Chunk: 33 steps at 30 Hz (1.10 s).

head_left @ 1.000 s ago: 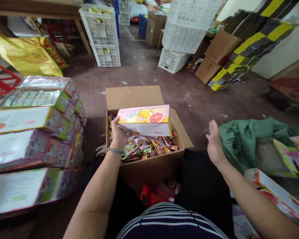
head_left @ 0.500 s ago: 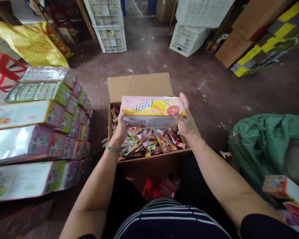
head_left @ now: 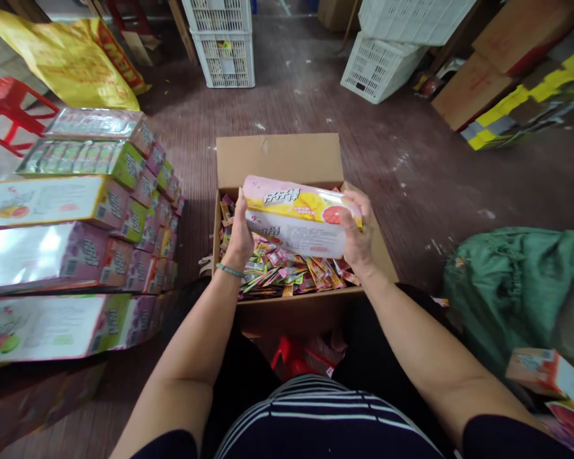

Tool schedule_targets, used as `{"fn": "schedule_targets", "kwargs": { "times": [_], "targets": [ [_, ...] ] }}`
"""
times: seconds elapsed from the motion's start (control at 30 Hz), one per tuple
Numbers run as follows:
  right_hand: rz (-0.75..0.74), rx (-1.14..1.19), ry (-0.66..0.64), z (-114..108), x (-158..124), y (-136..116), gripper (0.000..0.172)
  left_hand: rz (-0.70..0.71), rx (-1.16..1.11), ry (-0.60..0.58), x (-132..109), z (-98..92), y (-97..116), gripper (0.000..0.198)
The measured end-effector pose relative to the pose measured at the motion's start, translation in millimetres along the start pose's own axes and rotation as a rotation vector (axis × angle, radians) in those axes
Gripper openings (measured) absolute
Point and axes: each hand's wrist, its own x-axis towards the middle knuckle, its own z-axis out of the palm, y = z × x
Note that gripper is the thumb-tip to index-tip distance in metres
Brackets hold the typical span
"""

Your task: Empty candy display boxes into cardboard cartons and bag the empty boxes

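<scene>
A pink, yellow and white carton (head_left: pixel 296 220) printed with mango and grapefruit is tilted between my two hands, above an opened cardboard box. My left hand (head_left: pixel 240 236) presses its fingers and palm to the carton's left end. At the right end, my right hand (head_left: pixel 358 233) grips it, thumb on the front and fingers behind. Under the carton, many small colourful sachets (head_left: pixel 277 271) fill the cardboard box (head_left: pixel 277 156), whose far flap is folded out. That box sits between my knees.
Stacked product cartons (head_left: pixel 76 255) rise at my left, near a yellow sack (head_left: pixel 76 57) and a red stool (head_left: pixel 14 108). White crates (head_left: pixel 382 67) stand ahead. A green sack (head_left: pixel 502 280) and more cartons (head_left: pixel 536 370) lie to my right.
The carton has tilted, its right end lower, and now shows more of its white printed side. Both hands have stayed on its ends. The view has shifted slightly.
</scene>
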Motion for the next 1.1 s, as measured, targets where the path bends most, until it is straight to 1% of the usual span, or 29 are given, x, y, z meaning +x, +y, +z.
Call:
{"fn": "schedule_targets", "kwargs": {
  "times": [0.07,0.13,0.23,0.3,0.37,0.43,0.5,0.53,0.57,0.63,0.67,0.7,0.73,0.8,0.87,0.9,0.93,1.0,1.03,1.1],
  "targets": [
    [0.019,-0.012,-0.011,7.0,-1.7,-3.0,0.073,-0.048,-0.013,-0.07,-6.1,9.5,-5.8,0.083],
    [-0.019,-0.044,0.021,6.9,-3.2,-5.5,0.073,-0.062,0.0,-0.104,-10.6,13.2,-7.1,0.081],
    [-0.081,-0.053,0.082,2.1,-8.6,-10.2,0.076,0.055,0.068,-0.108,-13.8,11.0,-4.8,0.076],
    [-0.079,-0.014,0.055,-0.2,-12.9,-11.4,0.08,0.13,0.108,-0.117,-15.1,7.9,-3.0,0.074],
    [-0.067,0.001,0.021,-2.4,-13.9,-8.3,0.085,0.14,0.108,-0.123,-16.0,4.5,-1.1,0.072],
    [-0.023,0.019,0.055,-5.3,-9.2,-0.9,0.087,0.104,0.097,-0.111,-15.8,0.4,1.2,0.07],
    [0.11,0.099,0.097,-8.5,-0.2,6.9,0.084,0.066,0.125,-0.088,-14.0,-4.7,2.8,0.067],
    [0.208,0.162,0.069,-9.6,4.7,9.6,0.084,0.059,0.154,-0.073,-12.8,-7.2,3.0,0.065],
    [0.312,0.222,-0.002,-10.2,9.0,11.0,0.087,0.056,0.189,-0.058,-11.5,-9.5,2.6,0.062],
    [0.483,0.285,-0.216,-9.4,13.7,10.0,0.096,0.035,0.252,-0.049,-9.6,-12.3,0.1,0.06],
    [0.543,0.285,-0.314,-8.1,13.7,8.3,0.1,0.01,0.272,-0.066,-9.2,-12.6,-1.8,0.059],
    [0.595,0.279,-0.381,-6.5,12.3,6.5,0.101,-0.019,0.285,-0.1,-9.3,-12.4,-4.1,0.059],
    [0.651,0.278,-0.414,-4.9,9.9,4.9,0.101,-0.041,0.289,-0.143,-9.8,-11.6,-6.7,0.06],
    [0.778,0.312,-0.423,-2.6,3.5,3.4,0.1,-0.035,0.285,-0.2,-11.4,-9.7,-12.9,0.064],
    [0.866,0.354,-0.433,-2.1,-1.9,3.1,0.099,0.017,0.306,-0.171,-13.4,-8.0,-20.2,0.069],
    [0.868,0.35,-0.452,-2.2,-3.8,2.8,0.1,0.037,0.331,-0.135,-14.4,-7.2,-24.0,0.07],
    [0.84,0.328,-0.477,-2.2,-5.2,1.9,0.102,0.053,0.362,-0.093,-15.5,-6.2,-27.7,0.071],
    [0.727,0.27,-0.501,-0.9,-7.0,-1.8,0.107,0.091,0.42,-0.028,-17.7,-2.9,-34.0,0.075],
    [0.666,0.254,-0.493,0.8,-7.8,-4.2,0.108,0.119,0.426,-0.019,-18.9,-0.4,-36.3,0.078],
    [0.563,0.257,-0.443,5.9,-9.6,-8.7,0.108,0.172,0.369,-0.056,-21.1,6.0,-38.8,0.083]
  ]
}}
